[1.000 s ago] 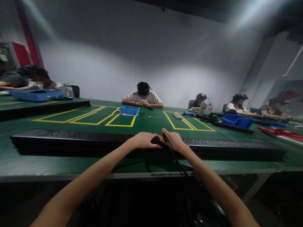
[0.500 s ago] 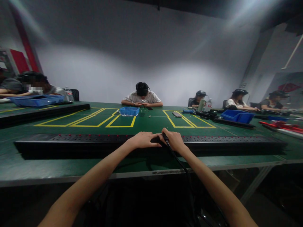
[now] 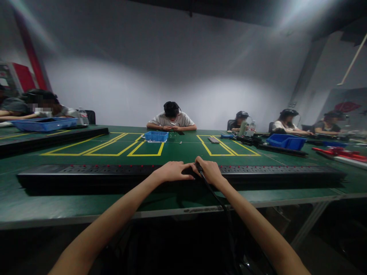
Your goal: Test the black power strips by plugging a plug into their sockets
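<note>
A long black power strip (image 3: 86,171) with red switches runs across the green table (image 3: 71,206) in front of me. My left hand (image 3: 172,171) lies on top of the strip at its middle, fingers stretched flat toward the right. My right hand (image 3: 210,170) rests beside it, fingers curled around a black plug (image 3: 197,166). From that plug a black cable (image 3: 218,202) runs down over the table's near edge between my arms. The two hands almost touch.
A person sits opposite behind a small blue tray (image 3: 156,136). Yellow tape rectangles (image 3: 114,147) mark the tabletop. More people work at the left and right, with a blue tray (image 3: 43,123), a blue bin (image 3: 285,142) and red tools (image 3: 341,153).
Both hands stay on the power strip at the same spot. The view has shifted slightly, with the table appearing a little lower.
</note>
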The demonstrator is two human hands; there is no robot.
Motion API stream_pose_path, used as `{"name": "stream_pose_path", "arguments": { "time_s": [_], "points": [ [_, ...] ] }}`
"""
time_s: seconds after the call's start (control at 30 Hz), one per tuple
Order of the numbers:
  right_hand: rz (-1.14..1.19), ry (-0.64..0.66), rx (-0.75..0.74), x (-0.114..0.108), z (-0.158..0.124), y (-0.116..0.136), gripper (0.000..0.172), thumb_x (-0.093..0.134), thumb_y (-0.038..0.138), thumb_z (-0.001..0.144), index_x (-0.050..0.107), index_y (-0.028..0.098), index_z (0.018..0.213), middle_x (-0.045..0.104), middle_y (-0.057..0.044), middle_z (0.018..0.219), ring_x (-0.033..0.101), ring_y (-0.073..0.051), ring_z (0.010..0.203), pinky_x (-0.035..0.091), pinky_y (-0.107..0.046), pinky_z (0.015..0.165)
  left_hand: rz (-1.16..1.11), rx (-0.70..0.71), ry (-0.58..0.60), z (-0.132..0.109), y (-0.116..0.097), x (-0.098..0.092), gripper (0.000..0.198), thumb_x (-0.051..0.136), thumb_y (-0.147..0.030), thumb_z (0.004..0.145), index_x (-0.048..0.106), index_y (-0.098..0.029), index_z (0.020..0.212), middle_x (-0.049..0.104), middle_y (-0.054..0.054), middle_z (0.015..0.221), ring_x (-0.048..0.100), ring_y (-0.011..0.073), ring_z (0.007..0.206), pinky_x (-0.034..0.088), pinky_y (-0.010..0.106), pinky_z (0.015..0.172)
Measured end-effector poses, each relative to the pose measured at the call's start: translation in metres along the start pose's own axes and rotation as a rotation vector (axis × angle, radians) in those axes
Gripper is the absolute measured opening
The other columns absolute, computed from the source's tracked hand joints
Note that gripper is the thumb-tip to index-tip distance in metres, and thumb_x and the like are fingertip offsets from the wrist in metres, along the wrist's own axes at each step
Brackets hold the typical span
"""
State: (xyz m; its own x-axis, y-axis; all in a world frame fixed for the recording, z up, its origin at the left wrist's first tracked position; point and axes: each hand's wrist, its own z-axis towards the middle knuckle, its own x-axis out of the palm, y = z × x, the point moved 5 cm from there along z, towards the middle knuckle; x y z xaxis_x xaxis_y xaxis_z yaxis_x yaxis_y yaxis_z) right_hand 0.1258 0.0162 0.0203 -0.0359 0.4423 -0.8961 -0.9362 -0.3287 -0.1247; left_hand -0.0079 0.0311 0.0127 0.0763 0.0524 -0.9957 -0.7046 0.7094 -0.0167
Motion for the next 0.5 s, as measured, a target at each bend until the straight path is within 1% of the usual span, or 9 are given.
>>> {"name": "stream_pose_path", "arguments": {
  "time_s": [0.3, 0.5],
  "points": [
    [0.006, 0.005, 0.006, -0.0007, 0.0, 0.0004, 0.034, 0.028, 0.048, 0.09, 0.044, 0.021, 0.102, 0.066, -0.007, 0.085, 0.062, -0.02, 0.075, 0.031, -0.023, 0.058, 0.002, -0.019, 0.006, 0.0005, 0.0021, 0.0017, 0.042, 0.045, -0.044, 0.087, 0.044, -0.018, 0.12, 0.053, 0.009, 0.11, 0.054, 0.0213, 0.094, 0.044, 0.043, 0.08],
    [0.005, 0.002, 0.008, -0.0009, 0.0001, 0.0001, 0.037, 0.027, 0.051, 0.09, 0.045, 0.021, 0.101, 0.066, -0.007, 0.083, 0.062, -0.021, 0.074, 0.031, -0.023, 0.057, 0.0, -0.021, 0.014, -0.0001, 0.0001, 0.0006, 0.043, 0.044, -0.044, 0.087, 0.044, -0.018, 0.12, 0.053, 0.009, 0.11, 0.054, 0.0214, 0.094, 0.044, 0.043, 0.081]
  ]
}}
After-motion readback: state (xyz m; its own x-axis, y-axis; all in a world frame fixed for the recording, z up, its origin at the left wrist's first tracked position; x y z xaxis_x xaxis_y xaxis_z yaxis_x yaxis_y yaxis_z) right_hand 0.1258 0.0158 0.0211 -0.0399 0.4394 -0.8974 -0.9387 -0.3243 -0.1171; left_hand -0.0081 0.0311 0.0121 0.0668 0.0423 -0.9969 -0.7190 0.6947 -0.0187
